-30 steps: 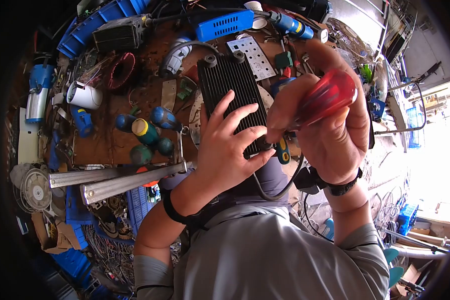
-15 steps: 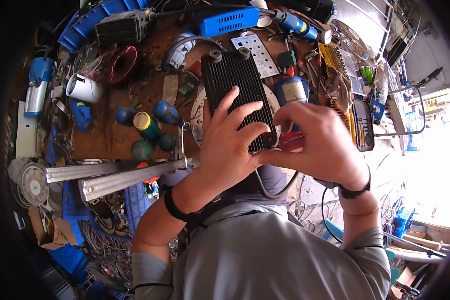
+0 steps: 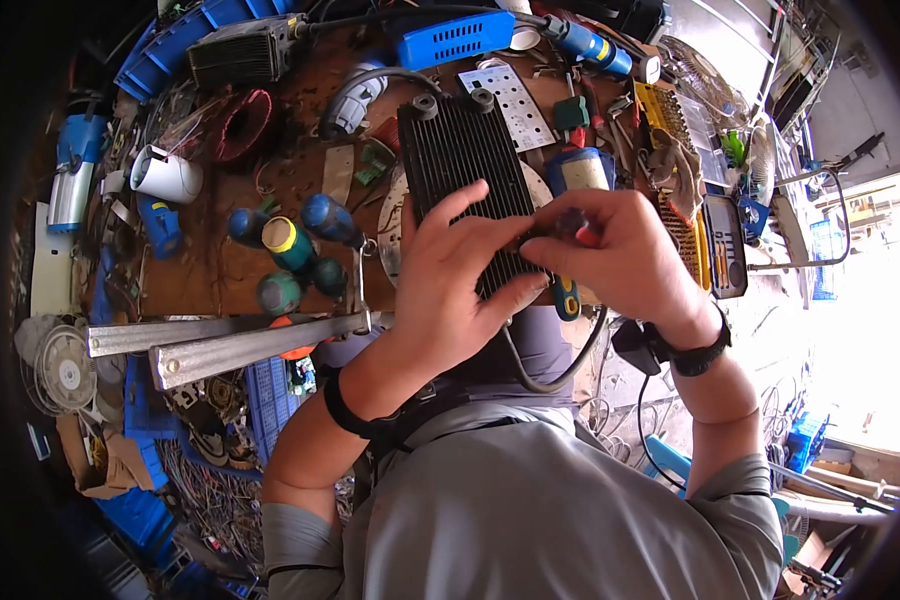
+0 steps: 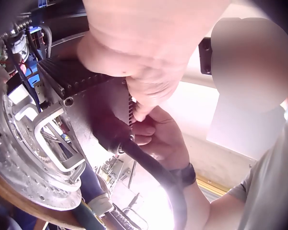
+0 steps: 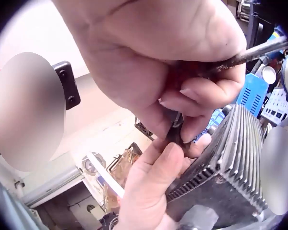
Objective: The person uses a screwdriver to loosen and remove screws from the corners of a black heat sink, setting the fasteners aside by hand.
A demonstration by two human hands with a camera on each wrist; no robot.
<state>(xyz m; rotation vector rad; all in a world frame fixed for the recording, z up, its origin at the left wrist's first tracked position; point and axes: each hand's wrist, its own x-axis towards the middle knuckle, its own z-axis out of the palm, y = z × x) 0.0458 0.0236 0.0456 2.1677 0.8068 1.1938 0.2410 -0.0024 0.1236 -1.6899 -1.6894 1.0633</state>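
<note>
A black finned box [image 3: 465, 150] with a thick cable stands at the bench's near edge. My left hand [image 3: 445, 270] grips its near part, fingers spread over the fins. In the left wrist view that hand [image 4: 139, 48] lies across the box [image 4: 93, 105]. My right hand [image 3: 620, 250] meets it at the box's right side, holding a red-handled screwdriver [image 3: 578, 226]. In the right wrist view the screwdriver's metal shaft [image 5: 259, 51] points away from the box [image 5: 230, 163], while right fingertips pinch a small dark part [image 5: 175, 133] beside left fingertips [image 5: 174, 152]; its attachment is unclear.
Several screwdriver handles [image 3: 288, 245] and two metal bars [image 3: 245, 352] are left of the box. Behind it lie a perforated plate [image 3: 508, 105] and a blue cover [image 3: 457, 40]. A yellow bit set [image 3: 670, 120] and an open tool case [image 3: 725, 245] lie right.
My right hand came down from its raised position to the box's right side, carrying the screwdriver. My left index finger has shifted right to meet the right fingertips.
</note>
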